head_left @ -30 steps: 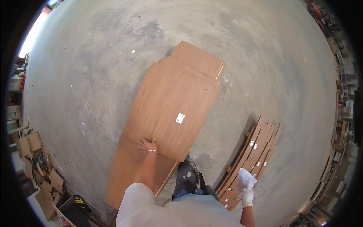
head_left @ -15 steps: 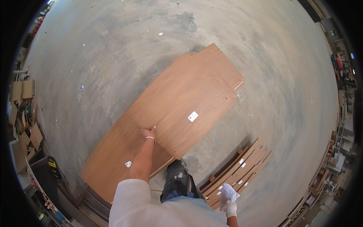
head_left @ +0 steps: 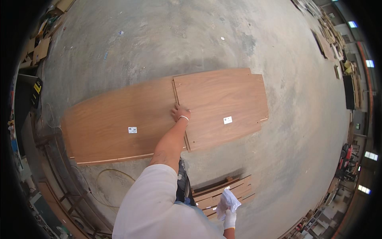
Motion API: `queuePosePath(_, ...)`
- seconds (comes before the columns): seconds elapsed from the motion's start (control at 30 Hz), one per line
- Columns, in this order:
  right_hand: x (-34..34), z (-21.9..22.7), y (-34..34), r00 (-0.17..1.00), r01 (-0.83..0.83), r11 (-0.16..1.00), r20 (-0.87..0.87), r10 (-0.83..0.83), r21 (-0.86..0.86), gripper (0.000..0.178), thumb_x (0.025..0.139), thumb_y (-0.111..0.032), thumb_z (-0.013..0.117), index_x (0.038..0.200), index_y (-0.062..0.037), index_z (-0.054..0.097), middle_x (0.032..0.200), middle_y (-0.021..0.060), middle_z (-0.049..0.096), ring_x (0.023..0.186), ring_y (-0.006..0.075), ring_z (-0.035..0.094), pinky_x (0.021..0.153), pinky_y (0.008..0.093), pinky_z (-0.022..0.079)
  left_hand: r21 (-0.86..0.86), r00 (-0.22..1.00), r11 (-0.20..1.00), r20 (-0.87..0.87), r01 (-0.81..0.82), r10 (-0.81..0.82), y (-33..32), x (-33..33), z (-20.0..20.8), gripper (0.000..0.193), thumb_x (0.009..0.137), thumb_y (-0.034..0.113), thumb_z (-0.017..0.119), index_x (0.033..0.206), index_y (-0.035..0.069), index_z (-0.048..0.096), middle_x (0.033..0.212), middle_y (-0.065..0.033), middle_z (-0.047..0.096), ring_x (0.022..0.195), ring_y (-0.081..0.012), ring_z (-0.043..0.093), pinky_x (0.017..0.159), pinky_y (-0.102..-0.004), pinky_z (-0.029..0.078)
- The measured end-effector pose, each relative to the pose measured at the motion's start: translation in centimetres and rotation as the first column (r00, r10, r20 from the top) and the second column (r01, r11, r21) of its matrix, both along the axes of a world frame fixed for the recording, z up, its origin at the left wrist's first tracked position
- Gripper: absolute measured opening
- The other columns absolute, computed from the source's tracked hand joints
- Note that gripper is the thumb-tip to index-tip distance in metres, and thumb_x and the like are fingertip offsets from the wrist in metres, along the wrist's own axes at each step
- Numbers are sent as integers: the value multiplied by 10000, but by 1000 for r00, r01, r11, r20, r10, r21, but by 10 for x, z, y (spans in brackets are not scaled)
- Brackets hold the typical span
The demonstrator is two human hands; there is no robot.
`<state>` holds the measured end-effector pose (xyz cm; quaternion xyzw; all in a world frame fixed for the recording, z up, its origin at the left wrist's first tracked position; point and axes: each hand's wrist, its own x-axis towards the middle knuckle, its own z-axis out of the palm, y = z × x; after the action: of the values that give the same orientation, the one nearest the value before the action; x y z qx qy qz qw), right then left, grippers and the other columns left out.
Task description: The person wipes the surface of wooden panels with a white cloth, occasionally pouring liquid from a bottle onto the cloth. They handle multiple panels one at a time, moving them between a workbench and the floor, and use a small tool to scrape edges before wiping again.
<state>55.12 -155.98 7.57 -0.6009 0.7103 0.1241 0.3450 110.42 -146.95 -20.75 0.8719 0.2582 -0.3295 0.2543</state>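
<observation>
My left hand (head_left: 181, 112), bare with a white band at the wrist, grips the left edge of a brown wooden panel (head_left: 217, 97) with curled fingers. This panel carries a white label and small holes, and its left end overlaps a second wooden panel (head_left: 107, 109). The second panel, also labelled, has a curved far edge and lies on the floor to the left. Down at the lower right, my right hand (head_left: 230, 219) wears a white glove and is closed on a crumpled whitish plastic bag (head_left: 227, 202).
Brown wooden slats (head_left: 240, 189) with small white labels lie near my right hand. A pale hose (head_left: 105, 171) curls on the floor at the lower left. Cardboard boxes (head_left: 41, 49) stand at the far left, stacked boards (head_left: 330, 44) at the far right.
My view has turned, so the panels now run nearly sideways. My left hand has stayed at the upper panel's left edge, its fingers shifted. The right hand still holds the bag.
</observation>
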Motion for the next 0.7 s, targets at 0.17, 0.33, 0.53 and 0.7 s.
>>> queuePosePath(0.17,-19,-26,9,957,-112,994,273,103,16,447,948,-163,616,1338,52,595,1135,116,677,997,200,628,865,347,504,-789,898,587,114,-178,426,116,-57,-96,987,871,288,779,1616,-32,217,1602,-277,385,1439,-351,453,1193,-412,375)
queuePosePath(0.33,-57,-60,57,875,-17,976,477,-90,215,531,946,-148,568,1439,43,519,1275,168,643,1143,308,647,989,411,512,-589,964,808,234,34,130,221,-231,-79,557,882,144,725,1392,-43,600,1238,-239,719,1216,-310,671,1012,-381,520)
queuePosePath(0.53,-12,-101,150,738,5,822,552,-388,570,544,1012,-225,535,1521,-58,440,1420,147,570,1264,358,579,1060,564,482,-502,817,758,157,-417,554,443,-413,-43,301,868,77,686,1153,-12,730,951,-152,777,874,-252,744,796,-370,585)
queuePosePath(0.7,36,-136,202,771,-340,712,616,-164,615,522,1037,-339,490,1489,-80,468,1415,156,577,1265,371,581,1037,573,498,-124,732,779,278,-615,622,659,-520,-6,253,859,195,625,981,61,802,1085,-191,758,1021,-366,719,924,-429,566)
